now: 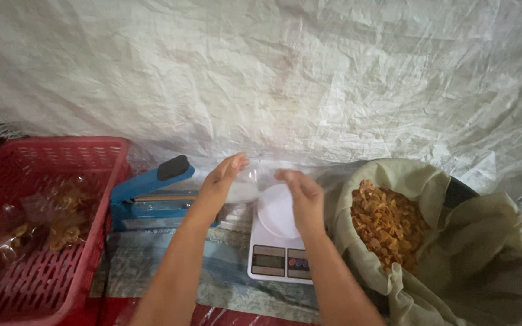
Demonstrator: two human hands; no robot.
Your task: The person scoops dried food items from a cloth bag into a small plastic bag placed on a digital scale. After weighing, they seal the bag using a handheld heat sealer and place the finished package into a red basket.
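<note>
Clear plastic bag point(250, 181), thin and nearly see-through, hangs between our two hands just above the white kitchen scale point(279, 241). Our left hand point(223, 176) pinches one edge with loosely curled fingers; our right hand point(300, 192) does the same on the other side, though how firmly either grip closes we cannot tell through the film.

The film looks slippery, so the bag could slide out of a grip. It might also stay collapsed if both sides cling together. Just right of the right grip sits a cloth-lined sack point(478, 253) full of golden fried chips point(388, 223); a careless elbow could tip chips onto the tabletop.

We count one scale, one blue heat sealer point(149, 187) left of the left grip, one red basket point(49, 229) farther left holding about two filled packets point(61, 220), and one open sack.
</note>
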